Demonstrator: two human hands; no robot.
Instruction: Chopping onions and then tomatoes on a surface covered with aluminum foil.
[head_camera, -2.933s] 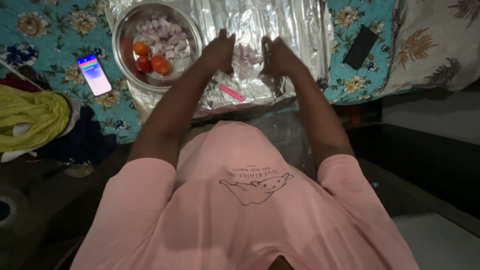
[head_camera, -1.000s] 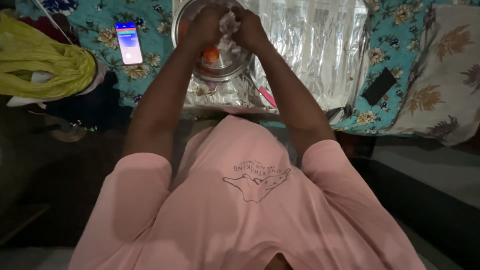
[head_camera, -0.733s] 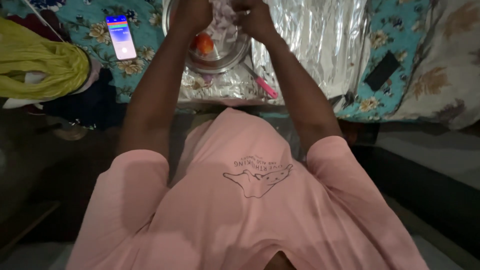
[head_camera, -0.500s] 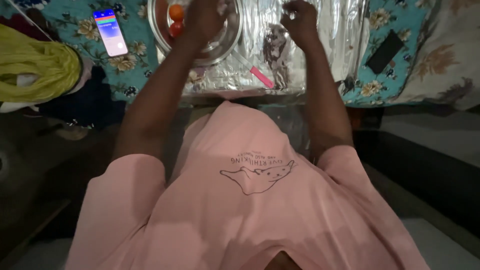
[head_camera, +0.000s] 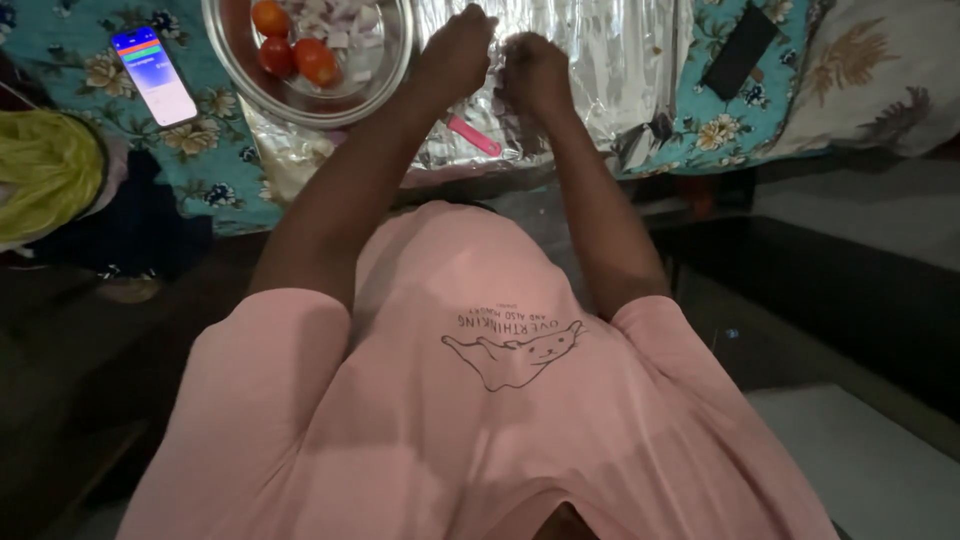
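Onion bits (head_camera: 335, 22) already sit in the bowl (head_camera: 392, 75) beside three uncut tomatoes (head_camera: 292, 50), while both hands (head_camera: 455, 55) (head_camera: 533, 75), curled, grip unclear, meet over foil (head_camera: 620, 60) near the knife (head_camera: 472, 135).

Dim, warm light from above; glare on foil (head_camera: 600, 60); floor in deep shadow; hands perhaps motion-blurred

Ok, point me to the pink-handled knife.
In the head view, the pink-handled knife lies on the silver foil sheet, just below the left hand and right of the round steel bowl.
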